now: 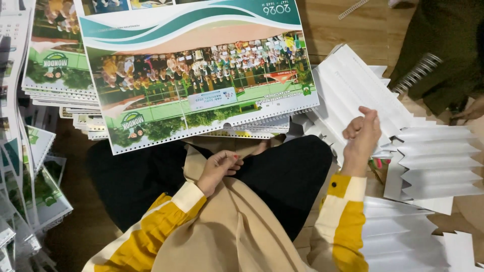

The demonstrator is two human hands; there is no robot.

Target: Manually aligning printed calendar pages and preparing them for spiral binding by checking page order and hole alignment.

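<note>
On the lap, just beyond the knees: large glossy calendar sheet (201, 75) with green and teal waves and a group photograph, lying flat, long axis running left to right with a slight tilt, right end farther away. Printed side up but upside down to the wearer, punched binding edge toward the body. Resting on a stack of similar printed sheets (60, 80); more such stacks (30, 191) fanned along the left edge, too many and too overlapped to count.

Left hand (218, 168) low on the lap over beige cloth (237, 226), fingers curled loosely inward, half closed, gripping nothing visible, just short of the calendar sheet's punched edge without touching it. Sleeve yellow with a cream cuff.

Right hand (362, 137) out to the right, fingers bunched and bent, thumb against fingertips, pinching the edge of a pile of white pleated cardboard stands (348, 85) with zigzag sides. Exact number of pieces in the pinch impossible to tell.

White pleated pieces in at least four separate groups: one under the right hand, one just right of it (438, 161), one near the right elbow (398, 236), one at the lower right corner (461, 249).

One silver spiral wire coil (416, 73) at upper right, lying diagonally against dark green fabric (443, 45). Part of another person's hand (471, 111) at the right edge, mostly cut off.
</note>
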